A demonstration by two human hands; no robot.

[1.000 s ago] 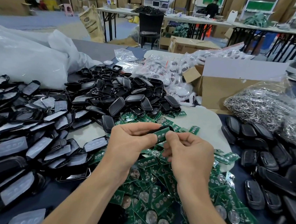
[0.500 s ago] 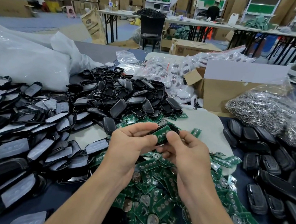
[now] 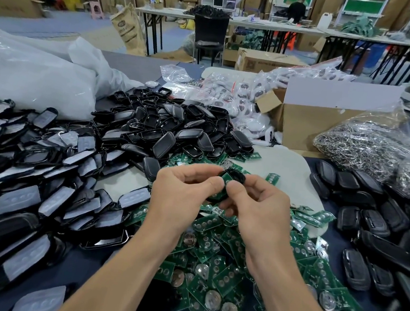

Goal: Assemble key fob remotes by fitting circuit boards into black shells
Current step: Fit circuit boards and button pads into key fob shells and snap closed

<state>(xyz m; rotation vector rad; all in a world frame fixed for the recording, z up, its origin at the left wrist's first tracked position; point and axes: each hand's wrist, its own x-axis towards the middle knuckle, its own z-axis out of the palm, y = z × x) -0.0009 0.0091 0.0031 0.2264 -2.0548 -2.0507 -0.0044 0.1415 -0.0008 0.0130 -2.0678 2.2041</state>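
Black plastic of the shell [image 3: 241,177] framed the green circuit board [image 3: 227,177] on its visible sides. The pair was held clear of the pile of loose boards [image 3: 213,257] directly beneath.

The left hand [image 3: 182,196] gripped the shell's left end, with the fingers curled over its top edge and the thumb pressed at the board. The right hand [image 3: 259,209] pinched the other end, with its thumb beside the left thumb and the other fingers curled.

One second before, the board lay long and exposed between the fingertips. Half a second before, it sat tilted in the opening. At this moment less green showed and the shell rim enclosed it.

Judgement: the board had been pressed nearly home and the seating step was close to complete. Full seating could not be confirmed, because the thumbs covered the lower edge.

Empty shells [image 3: 176,132] were heaped beyond the hands.
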